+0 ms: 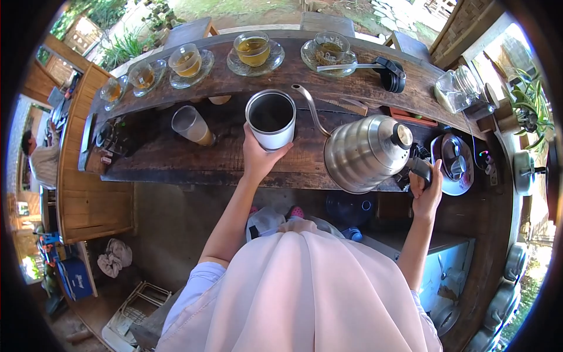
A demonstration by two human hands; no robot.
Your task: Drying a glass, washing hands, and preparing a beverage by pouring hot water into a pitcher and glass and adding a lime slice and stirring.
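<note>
My left hand (pixel 260 159) grips a white tumbler (pixel 275 137) with a steel rim, held upright over the wooden counter. Its inside looks dark, and I cannot tell how full it is. In my right hand (pixel 427 193) is the black handle of a steel gooseneck kettle (pixel 365 154), its lid on. The kettle's spout (pixel 308 103) points toward the tumbler, with its tip just right of and beyond the rim. No stream shows at the tip. Left of the tumbler stands a tall glass (pixel 193 126) with some cloudy liquid at its bottom.
Along the raised shelf (pixel 292 83) stand several glass cups of tea on saucers, one cup (pixel 253 48) near the middle. A black-handled strainer (pixel 389 75) and a glass jar (pixel 455 92) are to the right. Beyond the kettle lies a tray (pixel 455 185). A person (pixel 44 154) is at far left.
</note>
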